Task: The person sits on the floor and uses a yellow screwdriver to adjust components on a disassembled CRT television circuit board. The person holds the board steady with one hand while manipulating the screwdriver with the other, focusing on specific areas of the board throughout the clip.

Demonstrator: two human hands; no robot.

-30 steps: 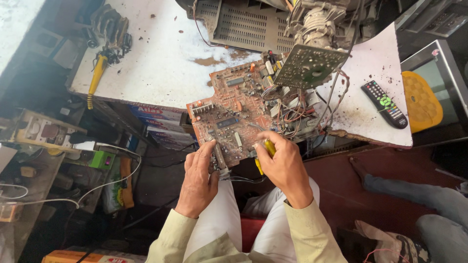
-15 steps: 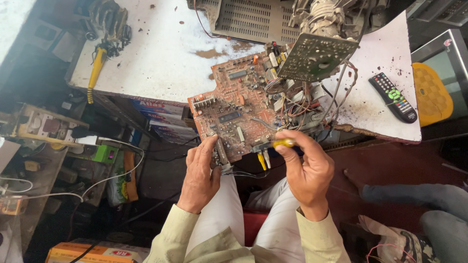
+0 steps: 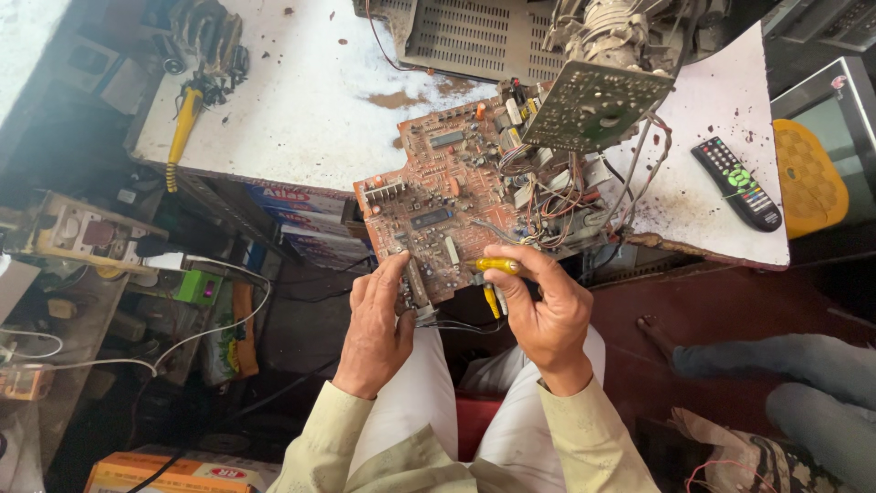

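Head view: the left hand (image 3: 379,329) grips the near edge of the brown circuit board (image 3: 438,215) overhanging the white tabletop (image 3: 301,100); the right hand (image 3: 547,315) grasps a yellow-handled tool (image 3: 495,266) at the board's edge. The probing step seemingly needs a steady, precise tip.

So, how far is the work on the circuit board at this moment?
Done: the brown circuit board is out of the set and hangs over the white table edge, wires attached. In hand: the left hand steadies its lower edge, and the right hand holds a yellow-handled tool at the same edge. Left: the board and the green board remain outside the open casing.
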